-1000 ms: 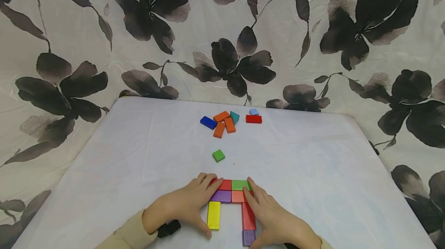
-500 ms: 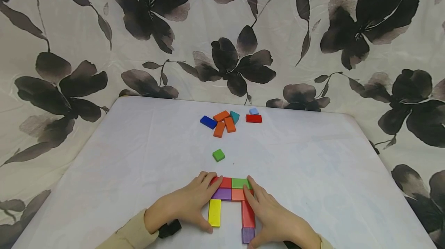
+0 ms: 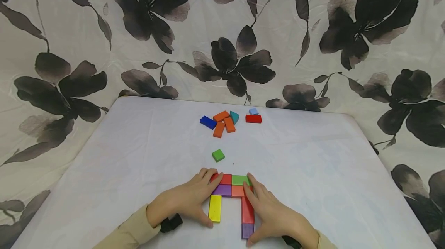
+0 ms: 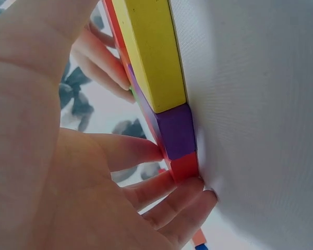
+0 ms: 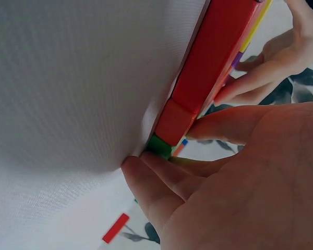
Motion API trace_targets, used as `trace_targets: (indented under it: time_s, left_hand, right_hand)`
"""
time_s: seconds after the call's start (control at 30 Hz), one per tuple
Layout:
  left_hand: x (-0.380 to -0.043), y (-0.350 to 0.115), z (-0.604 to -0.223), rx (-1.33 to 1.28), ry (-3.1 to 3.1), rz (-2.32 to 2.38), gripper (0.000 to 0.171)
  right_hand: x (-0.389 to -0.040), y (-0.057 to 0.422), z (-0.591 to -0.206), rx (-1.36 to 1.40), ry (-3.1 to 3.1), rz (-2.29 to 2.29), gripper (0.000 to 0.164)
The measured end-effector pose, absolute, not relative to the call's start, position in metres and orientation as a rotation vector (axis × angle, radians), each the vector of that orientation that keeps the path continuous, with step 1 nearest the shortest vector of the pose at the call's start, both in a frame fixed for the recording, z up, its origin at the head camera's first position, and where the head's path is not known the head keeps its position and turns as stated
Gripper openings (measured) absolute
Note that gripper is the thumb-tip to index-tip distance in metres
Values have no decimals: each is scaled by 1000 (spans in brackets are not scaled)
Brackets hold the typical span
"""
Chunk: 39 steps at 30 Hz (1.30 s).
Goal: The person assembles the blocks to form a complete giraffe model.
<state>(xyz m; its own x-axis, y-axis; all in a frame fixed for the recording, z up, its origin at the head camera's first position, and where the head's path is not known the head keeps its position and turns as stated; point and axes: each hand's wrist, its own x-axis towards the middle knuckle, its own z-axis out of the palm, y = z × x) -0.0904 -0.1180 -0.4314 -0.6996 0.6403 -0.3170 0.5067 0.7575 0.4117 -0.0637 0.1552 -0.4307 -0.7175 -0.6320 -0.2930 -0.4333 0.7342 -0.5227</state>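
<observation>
Several coloured blocks lie together like an arch in the head view. Red (image 3: 227,179) and green (image 3: 238,180) blocks form the far row, against purple (image 3: 222,190) and orange-red (image 3: 237,191) ones. A yellow block (image 3: 215,208) makes the left leg; a long red block (image 3: 247,211) and a small purple block (image 3: 247,231) make the right. My left hand (image 3: 187,199) spreads along the left side, its fingertips touching the far red block (image 4: 183,167). Along the right side, my right hand (image 3: 276,215) lies with extended fingers, fingertips at the green block (image 5: 159,147), partly covering that corner.
A loose green block (image 3: 218,155) lies just beyond the arch. Farther back are a blue block (image 3: 208,122), several orange blocks (image 3: 230,124), a teal triangle (image 3: 234,116), a red block (image 3: 253,119) and a light blue block (image 3: 253,111). Floral cloth (image 3: 194,13) hangs behind the white table (image 3: 313,156).
The whole arch of blocks has slid a little away from the person, both hands moving along with it. Its blocks keep their arrangement. The loose blocks have stayed put.
</observation>
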Motion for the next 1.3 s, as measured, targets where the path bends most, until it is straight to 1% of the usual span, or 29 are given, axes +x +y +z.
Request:
trace_targets:
  time_s: [0.07, 0.27, 0.33, 0.4, 0.6, 0.7, 0.83, 1.0, 1.3]
  left_hand:
    - [-90, -118, -431, 869, 2514, 412, 124]
    - [-84, -119, -428, 846, 2583, 395, 137]
    - [-80, -119, -428, 822, 2637, 369, 138]
    - [-77, -118, -428, 779, 2697, 363, 135]
    - [-71, -108, -427, 481, 2707, 448, 112]
    - [-70, -103, -427, 400, 2659, 457, 108]
    - [-70, -99, -430, 400, 2654, 433, 102]
    - [-72, -99, -434, 410, 2664, 450, 92]
    - [-71, -98, -432, 427, 2652, 437, 82]
  right_hand:
    - [-65, 155, -431, -808, 2479, -584, 133]
    - [-65, 153, -431, -776, 2478, -567, 133]
    - [-65, 153, -431, -765, 2474, -567, 133]
    - [-65, 153, -430, -763, 2472, -566, 133]
    - [-64, 153, -430, -767, 2473, -567, 134]
    - [-64, 153, -430, -765, 2475, -567, 133]
    - [-65, 153, -430, -772, 2476, -569, 133]
    - [-64, 153, -430, -772, 2471, -575, 133]
    - [-65, 153, -430, -776, 2472, -579, 134]
